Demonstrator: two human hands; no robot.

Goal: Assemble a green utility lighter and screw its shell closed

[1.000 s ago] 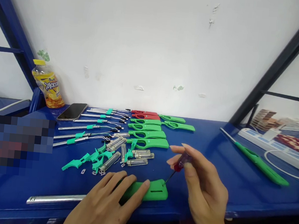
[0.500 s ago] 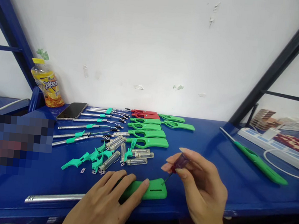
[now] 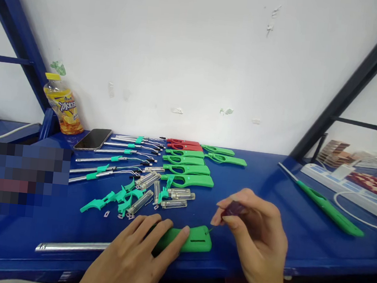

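Under my left hand (image 3: 141, 252) lies a green long-necked lighter (image 3: 199, 240), its silver barrel (image 3: 71, 247) pointing left along the table's front edge. My fingers press over its handle and hide the trigger area. Between the thumb and fingers of my right hand (image 3: 255, 237) is a small screwdriver (image 3: 233, 209) with a dark purple handle. It tilts, and its thin tip meets the handle's right end near a small hole. Beyond my hands lie clear fuel tanks (image 3: 174, 203) and teal plastic triggers (image 3: 102, 202), several of each, with tiny metal plates.
Silver barrels with wires (image 3: 95, 175) lie in a row at the left. Green handle shells (image 3: 191, 180) and red ones (image 3: 184, 144) are lined up behind. A phone (image 3: 92, 139), a drink bottle (image 3: 65, 109), another green lighter (image 3: 331, 211) and a power strip (image 3: 346, 192) stand around the blue table.
My right hand has turned the screwdriver, tilting its handle lower toward the right, with the tip still at the lighter's end. My left hand stays on the handle. The view shifts slightly.
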